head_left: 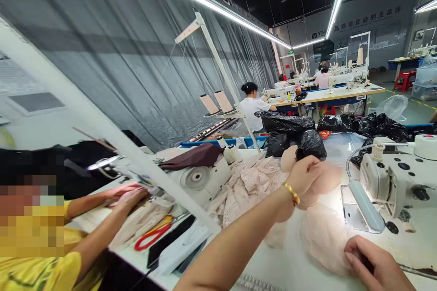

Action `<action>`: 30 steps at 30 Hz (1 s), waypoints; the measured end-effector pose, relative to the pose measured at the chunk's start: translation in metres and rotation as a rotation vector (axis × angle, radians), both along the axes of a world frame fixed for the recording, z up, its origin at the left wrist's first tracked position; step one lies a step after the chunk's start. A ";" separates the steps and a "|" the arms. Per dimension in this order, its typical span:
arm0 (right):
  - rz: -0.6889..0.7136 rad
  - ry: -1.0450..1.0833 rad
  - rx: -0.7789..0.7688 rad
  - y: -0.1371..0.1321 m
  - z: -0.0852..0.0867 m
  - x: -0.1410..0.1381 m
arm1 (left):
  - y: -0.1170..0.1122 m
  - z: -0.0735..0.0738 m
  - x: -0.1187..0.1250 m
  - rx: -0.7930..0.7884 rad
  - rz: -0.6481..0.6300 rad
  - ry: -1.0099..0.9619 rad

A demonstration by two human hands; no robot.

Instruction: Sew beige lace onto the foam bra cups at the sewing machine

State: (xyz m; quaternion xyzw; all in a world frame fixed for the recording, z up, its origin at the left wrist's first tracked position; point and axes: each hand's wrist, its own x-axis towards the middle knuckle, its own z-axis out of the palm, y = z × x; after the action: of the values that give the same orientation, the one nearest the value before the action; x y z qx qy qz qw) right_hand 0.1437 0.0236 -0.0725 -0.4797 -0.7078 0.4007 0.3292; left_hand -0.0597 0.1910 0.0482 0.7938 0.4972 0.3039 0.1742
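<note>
My left hand, with a gold bracelet at its wrist, reaches across the table. Its fingers are closed on a beige cup-shaped fabric piece, which is slightly blurred. Closer to me lies a soft beige fabric piece under the lamp's glow. My right hand is at that piece's right edge, thumb and fingers pinched on it. Left of my left hand spreads a heap of beige lace fabric. The white sewing machine stands beyond my right hand, a bendable lamp hanging before it.
At left, a co-worker in a yellow shirt handles fabric at another machine. Red-handled scissors lie on that side. A slanting white pole crosses between us. Black plastic bags line the table's far side.
</note>
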 end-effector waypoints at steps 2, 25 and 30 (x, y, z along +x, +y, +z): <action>-0.042 -0.003 0.031 0.001 0.005 0.003 | -0.018 -0.019 -0.023 0.009 0.067 -0.020; -0.282 0.336 -0.145 -0.004 0.031 0.018 | -0.143 -0.056 -0.043 0.798 -0.619 0.359; -0.242 0.195 -0.014 -0.020 0.037 0.009 | -0.142 -0.038 -0.026 0.386 -0.621 0.186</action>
State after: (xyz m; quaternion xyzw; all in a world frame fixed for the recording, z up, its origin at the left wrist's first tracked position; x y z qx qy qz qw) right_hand 0.1530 0.0040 -0.0350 -0.5226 -0.6067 0.4078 0.4387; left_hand -0.0855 0.0495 0.0107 0.9492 0.1799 0.2512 0.0594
